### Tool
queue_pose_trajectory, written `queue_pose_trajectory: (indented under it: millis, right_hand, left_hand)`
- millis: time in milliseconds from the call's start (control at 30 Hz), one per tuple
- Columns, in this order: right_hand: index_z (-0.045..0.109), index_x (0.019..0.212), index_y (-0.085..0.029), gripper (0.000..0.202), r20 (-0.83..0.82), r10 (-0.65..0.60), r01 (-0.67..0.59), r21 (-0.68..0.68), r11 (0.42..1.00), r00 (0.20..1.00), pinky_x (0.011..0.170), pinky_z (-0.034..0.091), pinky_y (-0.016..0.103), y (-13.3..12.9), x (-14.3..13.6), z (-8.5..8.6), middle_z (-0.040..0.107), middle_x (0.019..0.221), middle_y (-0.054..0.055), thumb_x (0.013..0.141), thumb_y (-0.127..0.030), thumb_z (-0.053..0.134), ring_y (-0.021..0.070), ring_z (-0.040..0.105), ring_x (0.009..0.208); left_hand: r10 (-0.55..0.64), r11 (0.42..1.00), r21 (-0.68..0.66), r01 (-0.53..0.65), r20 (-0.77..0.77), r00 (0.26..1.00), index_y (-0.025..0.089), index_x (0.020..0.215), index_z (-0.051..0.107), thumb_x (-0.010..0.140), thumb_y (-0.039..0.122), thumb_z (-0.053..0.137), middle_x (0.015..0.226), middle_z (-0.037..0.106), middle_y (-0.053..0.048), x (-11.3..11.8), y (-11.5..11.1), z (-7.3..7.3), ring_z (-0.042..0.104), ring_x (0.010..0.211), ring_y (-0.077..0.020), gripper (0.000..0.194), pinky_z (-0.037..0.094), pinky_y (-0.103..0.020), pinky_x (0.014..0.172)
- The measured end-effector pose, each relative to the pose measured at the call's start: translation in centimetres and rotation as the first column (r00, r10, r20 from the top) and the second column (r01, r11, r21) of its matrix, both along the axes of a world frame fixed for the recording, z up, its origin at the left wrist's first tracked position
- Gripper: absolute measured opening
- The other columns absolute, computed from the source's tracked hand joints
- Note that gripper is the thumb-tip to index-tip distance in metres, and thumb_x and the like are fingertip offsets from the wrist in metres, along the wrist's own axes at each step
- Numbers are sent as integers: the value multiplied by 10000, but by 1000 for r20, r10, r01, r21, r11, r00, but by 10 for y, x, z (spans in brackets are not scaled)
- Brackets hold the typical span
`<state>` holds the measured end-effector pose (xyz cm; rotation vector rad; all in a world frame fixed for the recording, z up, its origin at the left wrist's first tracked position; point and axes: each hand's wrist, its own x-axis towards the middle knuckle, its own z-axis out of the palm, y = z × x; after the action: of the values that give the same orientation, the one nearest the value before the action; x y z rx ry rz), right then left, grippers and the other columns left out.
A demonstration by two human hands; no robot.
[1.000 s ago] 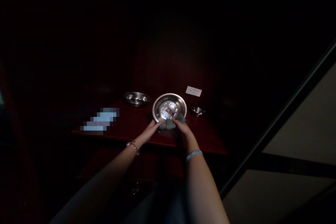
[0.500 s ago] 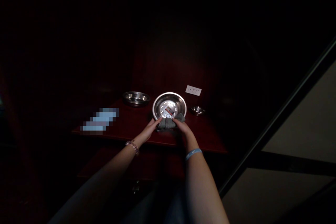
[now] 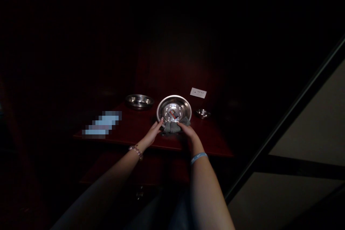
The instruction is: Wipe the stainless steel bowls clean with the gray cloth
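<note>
A round metal bowl [image 3: 185,106] with a dark and red label inside is tilted toward me above the dark red table. My left hand [image 3: 154,132] grips its lower left rim, thumb up along the edge. A grey cloth [image 3: 171,127] is folded over the bowl's near rim. My right hand [image 3: 187,129] is closed on the cloth and the rim beneath it, thumb on top. The fingers of both hands under the bowl are hidden.
A wider metal bowl [image 3: 139,102] stands on the table [image 3: 129,129] to the left, and a small one [image 3: 203,114] to the right. A white card [image 3: 198,92] lies behind. At the left is a blurred-out pale blue patch [image 3: 102,124].
My left thumb has moved off the cloth, up and left onto the bowl's rim. The label inside the bowl has turned slightly. My right hand has hardly moved.
</note>
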<state>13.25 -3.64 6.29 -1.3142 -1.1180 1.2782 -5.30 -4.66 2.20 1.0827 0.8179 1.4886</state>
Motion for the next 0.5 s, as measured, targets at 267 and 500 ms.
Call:
queue_pose_trajectory:
  millis: [267, 500]
  right_hand:
    - [707, 1054, -155, 277, 51, -22, 19, 59, 998, 998, 964, 560, 375, -5, 0, 6, 747, 1001, 64, 802, -270, 712, 190, 695, 970]
    - [709, 1028, -168, 227, 46, 7, -10, 66, 998, 999, 971, 559, 371, -8, -1, 9, 744, 1050, 77, 824, -267, 694, 205, 693, 1027]
  left_hand:
    - [-6, 999, 46, 7, -18, 1000, 201, 1274, 651, 691, 554, 807, 1421, 616, -133, 4, -4, 3, 502, 1370, -329, 699, 352, -491, 1158]
    - [33, 991, 129, -26, -57, 998, 192, 1334, 598, 750, 430, 797, 1485, 557, -131, 7, -5, 2, 445, 1426, -291, 661, 265, -429, 1218]
